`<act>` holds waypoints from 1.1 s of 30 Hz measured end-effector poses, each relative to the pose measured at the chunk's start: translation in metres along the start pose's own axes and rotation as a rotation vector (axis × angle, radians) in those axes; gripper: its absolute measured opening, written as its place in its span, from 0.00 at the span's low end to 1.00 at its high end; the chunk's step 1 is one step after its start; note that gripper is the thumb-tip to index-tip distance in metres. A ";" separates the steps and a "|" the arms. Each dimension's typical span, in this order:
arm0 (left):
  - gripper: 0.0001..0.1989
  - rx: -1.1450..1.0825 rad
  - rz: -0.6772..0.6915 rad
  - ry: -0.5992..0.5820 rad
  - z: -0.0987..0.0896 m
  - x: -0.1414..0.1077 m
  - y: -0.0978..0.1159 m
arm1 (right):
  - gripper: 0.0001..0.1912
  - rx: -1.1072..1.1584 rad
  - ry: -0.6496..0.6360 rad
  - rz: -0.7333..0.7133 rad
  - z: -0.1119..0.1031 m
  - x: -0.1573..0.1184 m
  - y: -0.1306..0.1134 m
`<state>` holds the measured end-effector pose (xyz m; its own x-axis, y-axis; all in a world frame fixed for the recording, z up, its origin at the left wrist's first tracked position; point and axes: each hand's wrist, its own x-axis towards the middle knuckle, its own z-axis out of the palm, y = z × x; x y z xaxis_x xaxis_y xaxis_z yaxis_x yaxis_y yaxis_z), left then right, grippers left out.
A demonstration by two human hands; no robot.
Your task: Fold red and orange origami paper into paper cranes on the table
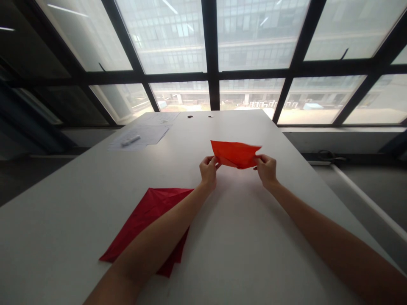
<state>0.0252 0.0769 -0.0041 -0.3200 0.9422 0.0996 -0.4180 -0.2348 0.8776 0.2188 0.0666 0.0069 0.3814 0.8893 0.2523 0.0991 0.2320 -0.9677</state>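
An orange-red sheet of paper [237, 153] is held up between my two hands, tilted, above the white table [235, 237]. My left hand [209, 169] pinches its left edge between thumb and fingers. At the opposite edge, my right hand [266, 168] is closed on the paper in the same way. Along its lower side the sheet looks bent or creased. Under my left forearm lies a dark red sheet [144, 216] with crease lines, partly hidden by the arm.
White printed papers [149, 134] lie at the table's far left, with a small whitish object [130, 140] on them, too blurred to name. Two small holes [190, 116] show near the far edge. Dark-framed windows [213, 76] stand beyond the table. A pale pipe [365, 199] runs along the right.
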 end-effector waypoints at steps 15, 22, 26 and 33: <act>0.34 0.000 -0.321 -0.359 0.006 -0.015 0.007 | 0.16 -0.119 -0.045 -0.096 -0.013 0.013 -0.012; 0.34 0.299 -0.074 -0.483 0.009 -0.020 -0.001 | 0.16 -0.274 -0.048 -0.116 -0.028 0.027 -0.002; 0.41 0.352 -0.068 -0.465 0.006 -0.018 -0.004 | 0.14 -0.339 -0.082 -0.127 -0.040 0.038 -0.008; 0.41 0.352 -0.048 -0.451 0.005 -0.016 -0.001 | 0.21 -0.073 -0.309 0.205 -0.074 0.062 -0.019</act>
<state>0.0354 0.0633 -0.0040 0.1190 0.9768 0.1782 -0.0906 -0.1680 0.9816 0.3083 0.0887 0.0412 0.1063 0.9939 0.0306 0.1192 0.0178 -0.9927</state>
